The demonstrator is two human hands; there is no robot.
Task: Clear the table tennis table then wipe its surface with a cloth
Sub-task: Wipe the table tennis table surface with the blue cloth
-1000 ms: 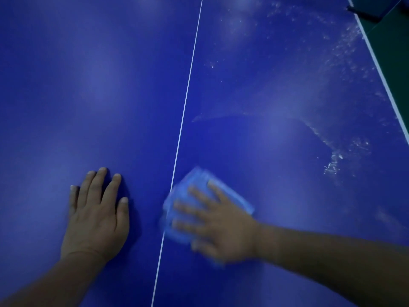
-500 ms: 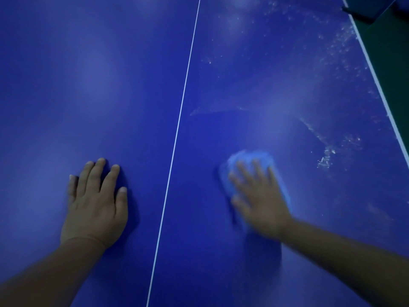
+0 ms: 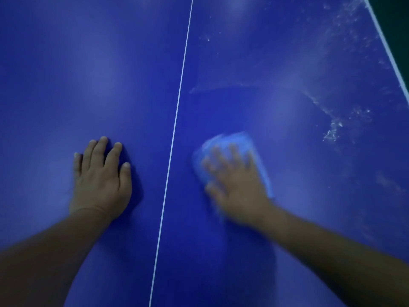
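The light blue cloth (image 3: 232,147) lies on the table tennis table (image 3: 276,218), right of its centre line (image 3: 177,107), pinned flat under the right hand (image 3: 236,185)'s spread fingers. The left hand (image 3: 100,180) rests flat, holding nothing. Good wiping probably means firm overlapping strokes toward the white dust streaks (image 3: 332,129) far right.

A deep blue, smooth table tennis table surface (image 3: 88,85) is seen, crossed from near to far by a thin white centre line (image 3: 177,111). A white edge stripe (image 3: 385,45) is shown at the far right, with dark green (image 3: 396,14) beyond it. Whitish speckled streaks of residue (image 3: 332,129) are scattered over the right half. A light blue crumpled cloth (image 3: 234,140) appears blurred.
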